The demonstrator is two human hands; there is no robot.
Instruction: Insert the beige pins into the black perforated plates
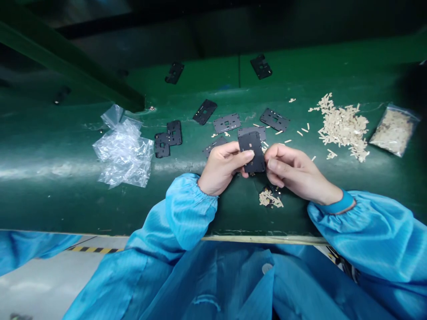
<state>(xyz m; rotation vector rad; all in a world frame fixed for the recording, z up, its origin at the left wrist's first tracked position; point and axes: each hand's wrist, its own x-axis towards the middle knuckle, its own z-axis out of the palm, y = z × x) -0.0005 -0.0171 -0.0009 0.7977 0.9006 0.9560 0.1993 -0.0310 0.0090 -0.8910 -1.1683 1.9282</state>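
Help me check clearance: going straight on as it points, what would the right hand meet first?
Probably the black rectangular plate in the left hand; whether the right hand touches its edge is unclear.

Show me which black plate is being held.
The plate in the left hand, thumb across its face, beside the right hand. The other plates in view lie on the green bench.
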